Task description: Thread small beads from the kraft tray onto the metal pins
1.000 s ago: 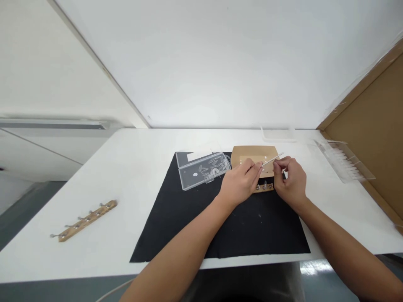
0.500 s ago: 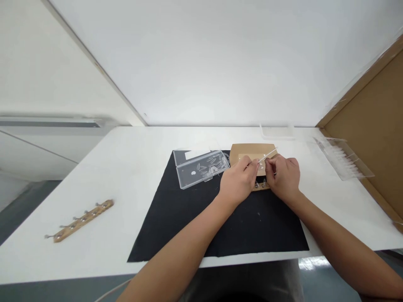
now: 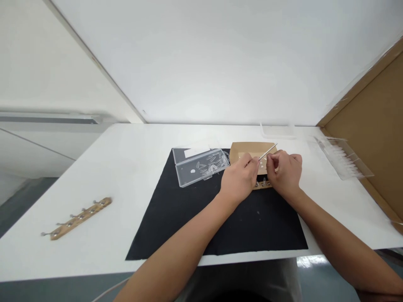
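My left hand [image 3: 239, 178] is closed around a thin, light-coloured stick [image 3: 268, 151] that points up and to the right. Thumb and fingers of my right hand [image 3: 285, 171] are pinched together just right of it; whatever they hold is too small to make out. Both hands are over the near edge of a tan cardboard tray [image 3: 236, 148] with small white bits in it. Between my wrists, partly covered, lies a wooden strip [image 3: 260, 186] carrying small metal holders with clear tips. Left of my left hand is an open clear plastic box [image 3: 185, 179] containing several clear, nail-shaped tips.
A black mat [image 3: 176, 222] covers the middle of the white table [image 3: 126, 167]. Another wooden strip with metal stems [image 3: 78, 220] lies at the left. On the right are a clear case of pale tips [image 3: 343, 159] and a cardboard wall [image 3: 371, 113]. A clear tray [image 3: 277, 136] stands behind.
My right hand has shifted slightly to the right, a little farther from my left hand. The stick stays in my left hand. The whole view has moved slightly.
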`<action>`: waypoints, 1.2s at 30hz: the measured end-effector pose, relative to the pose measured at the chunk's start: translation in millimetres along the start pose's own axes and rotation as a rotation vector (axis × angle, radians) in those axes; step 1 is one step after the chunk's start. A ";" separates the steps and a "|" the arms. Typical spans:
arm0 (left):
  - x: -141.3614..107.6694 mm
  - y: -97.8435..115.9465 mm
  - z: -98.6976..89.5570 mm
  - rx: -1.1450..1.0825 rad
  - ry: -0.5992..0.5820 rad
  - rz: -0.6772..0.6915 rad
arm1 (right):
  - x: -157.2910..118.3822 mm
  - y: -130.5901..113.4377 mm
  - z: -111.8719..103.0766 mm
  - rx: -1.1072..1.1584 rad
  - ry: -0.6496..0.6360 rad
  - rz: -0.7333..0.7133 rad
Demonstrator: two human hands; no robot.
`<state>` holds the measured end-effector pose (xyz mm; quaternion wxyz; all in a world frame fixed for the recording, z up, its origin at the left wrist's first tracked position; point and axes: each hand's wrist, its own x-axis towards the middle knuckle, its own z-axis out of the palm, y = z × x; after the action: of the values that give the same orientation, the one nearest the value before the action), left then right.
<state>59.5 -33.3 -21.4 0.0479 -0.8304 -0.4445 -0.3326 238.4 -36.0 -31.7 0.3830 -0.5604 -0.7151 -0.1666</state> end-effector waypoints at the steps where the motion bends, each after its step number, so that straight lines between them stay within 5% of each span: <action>1: 0.0 0.1 -0.2 -0.001 -0.008 0.000 | 0.0 0.3 -0.1 0.018 -0.012 -0.001; 5: -0.3 -1.2 0.6 0.011 -0.059 -0.003 | -0.6 -0.7 1.0 0.059 -0.130 -0.084; 9: 0.2 -1.8 1.8 0.044 -0.082 -0.010 | 0.4 -0.6 2.1 0.006 -0.076 0.006; 13: -0.3 -1.0 1.6 0.074 -0.118 -0.002 | 1.2 0.3 1.0 0.055 -0.144 -0.062; 17: -1.2 -0.3 1.8 0.098 -0.080 -0.001 | 2.3 0.8 0.3 0.007 -0.056 0.013; 22: -1.7 -1.0 1.7 0.100 -0.093 0.020 | 2.9 -0.6 -0.1 0.071 -0.153 -0.099; 26: -0.6 -0.7 -0.4 0.084 -0.088 -0.002 | 3.7 -2.0 -1.0 0.042 -0.053 -0.014; 30: 0.7 -1.6 -1.1 0.050 -0.126 -0.019 | 3.6 -3.1 -2.2 0.099 -0.169 -0.097; 36: 1.1 -3.2 1.1 0.018 -0.125 -0.025 | 5.6 -0.2 -2.0 0.024 -0.064 -0.029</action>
<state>58.1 -30.2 -22.3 0.0235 -0.8434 -0.4600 -0.2767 238.5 -33.7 -26.2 0.3642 -0.5506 -0.7370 -0.1454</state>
